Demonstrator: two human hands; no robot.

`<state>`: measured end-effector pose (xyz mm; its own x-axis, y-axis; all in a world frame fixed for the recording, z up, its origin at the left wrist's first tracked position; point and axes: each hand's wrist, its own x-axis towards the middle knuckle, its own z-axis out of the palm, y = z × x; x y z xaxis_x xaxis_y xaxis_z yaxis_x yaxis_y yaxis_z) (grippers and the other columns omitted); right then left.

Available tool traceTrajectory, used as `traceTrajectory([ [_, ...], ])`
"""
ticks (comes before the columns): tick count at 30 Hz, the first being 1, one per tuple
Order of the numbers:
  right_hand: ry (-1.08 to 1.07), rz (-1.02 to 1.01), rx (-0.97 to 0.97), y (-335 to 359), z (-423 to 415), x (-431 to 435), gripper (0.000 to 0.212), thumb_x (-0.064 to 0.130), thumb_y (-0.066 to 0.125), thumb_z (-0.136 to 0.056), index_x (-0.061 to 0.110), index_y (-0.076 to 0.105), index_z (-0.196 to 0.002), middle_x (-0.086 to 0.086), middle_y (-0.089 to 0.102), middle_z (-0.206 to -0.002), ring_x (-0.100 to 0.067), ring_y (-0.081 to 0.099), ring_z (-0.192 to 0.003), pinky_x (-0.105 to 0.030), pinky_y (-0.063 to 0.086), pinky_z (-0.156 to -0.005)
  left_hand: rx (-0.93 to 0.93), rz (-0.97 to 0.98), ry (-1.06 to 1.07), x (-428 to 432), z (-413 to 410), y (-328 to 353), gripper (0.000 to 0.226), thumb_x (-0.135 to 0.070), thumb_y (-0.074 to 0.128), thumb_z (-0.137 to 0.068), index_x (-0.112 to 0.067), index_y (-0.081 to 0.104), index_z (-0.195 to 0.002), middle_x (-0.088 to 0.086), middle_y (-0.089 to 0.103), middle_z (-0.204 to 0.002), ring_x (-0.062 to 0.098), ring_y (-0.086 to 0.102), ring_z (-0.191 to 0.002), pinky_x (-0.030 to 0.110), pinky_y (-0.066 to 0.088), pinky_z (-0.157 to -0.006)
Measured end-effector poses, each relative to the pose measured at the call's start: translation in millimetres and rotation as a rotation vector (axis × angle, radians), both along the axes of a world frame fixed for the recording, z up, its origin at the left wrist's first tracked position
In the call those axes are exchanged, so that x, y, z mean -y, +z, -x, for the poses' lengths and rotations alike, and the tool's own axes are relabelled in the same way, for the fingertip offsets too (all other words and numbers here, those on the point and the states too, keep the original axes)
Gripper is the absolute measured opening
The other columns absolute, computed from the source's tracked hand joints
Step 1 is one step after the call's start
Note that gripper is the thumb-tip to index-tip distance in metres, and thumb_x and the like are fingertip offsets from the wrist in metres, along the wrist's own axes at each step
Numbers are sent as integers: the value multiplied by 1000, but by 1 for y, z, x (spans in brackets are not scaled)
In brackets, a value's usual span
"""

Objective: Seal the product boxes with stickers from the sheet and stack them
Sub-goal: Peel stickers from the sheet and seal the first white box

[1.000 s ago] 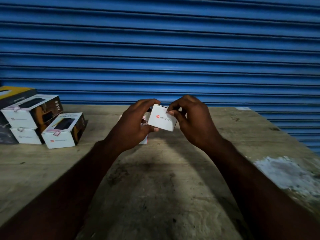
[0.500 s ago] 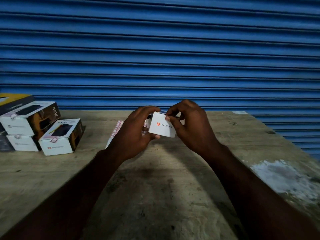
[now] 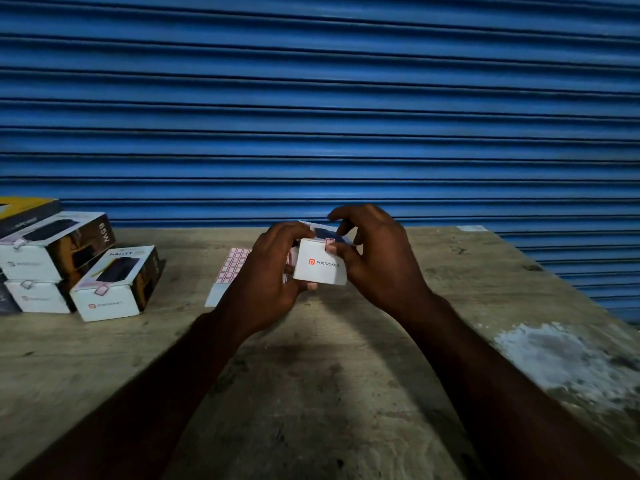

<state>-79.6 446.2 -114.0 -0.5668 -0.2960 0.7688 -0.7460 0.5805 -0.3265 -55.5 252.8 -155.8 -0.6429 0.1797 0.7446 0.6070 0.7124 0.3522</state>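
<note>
Sealed boxes (image 3: 110,301) sit stacked well left of the hands; the sheet (image 3: 231,268) lies behind the left hand (image 3: 268,275), which grips a box (image 3: 320,268) as the right hand (image 3: 379,258), curled over its top, thumbs down a sticker (image 3: 329,241). Next, likely: smooth it, then stack.

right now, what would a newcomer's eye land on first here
The ribbed blue shutter fills the whole background behind the worn table. At centre, the left hand and right hand grip a white box, the right thumb pressing a sticker at its top edge. A pile of boxes sits at the far left, and the sticker sheet lies just behind the left hand.
</note>
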Motion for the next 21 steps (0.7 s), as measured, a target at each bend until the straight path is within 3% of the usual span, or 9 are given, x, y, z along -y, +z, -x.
traceTrajectory([
  [4,6,31,27,-1,-1,2,20,29,72,-83,19,73,-100,3,65,-95,-11,56,-87,-31,47,-77,-23,-21,26,1,0,2,69,-25,86,-66,-20,52,-126,-20,46,-128,11,48,-117,26,51,-89],
  [8,56,184,94,-4,-1,8,7,25,75,-80,23,73,-86,6,65,-87,-8,57,-81,-30,49,-74,-27,-39,39,1,-1,2,72,-29,85,-64,-29,47,-125,-25,46,-125,8,46,-116,29,53,-86],
  [13,100,403,238,-8,-4,15,11,15,79,-78,23,72,-80,6,66,-86,-2,56,-78,-18,45,-70,-22,-47,48,1,-1,2,68,-31,82,-64,-30,46,-122,-27,45,-124,5,44,-114,29,52,-87],
  [17,116,492,285,-12,-6,20,13,11,78,-78,23,73,-80,11,65,-84,-9,60,-83,-30,50,-73,-23,-41,51,1,-1,2,71,-26,87,-63,-31,46,-121,-27,45,-124,7,45,-114,30,50,-88],
  [21,88,484,303,-12,-6,20,20,9,78,-77,28,69,-76,14,63,-83,-4,57,-77,-27,49,-72,-25,-9,74,1,-2,1,75,-18,90,-64,-30,46,-123,-30,41,-125,0,40,-115,7,40,-91],
])
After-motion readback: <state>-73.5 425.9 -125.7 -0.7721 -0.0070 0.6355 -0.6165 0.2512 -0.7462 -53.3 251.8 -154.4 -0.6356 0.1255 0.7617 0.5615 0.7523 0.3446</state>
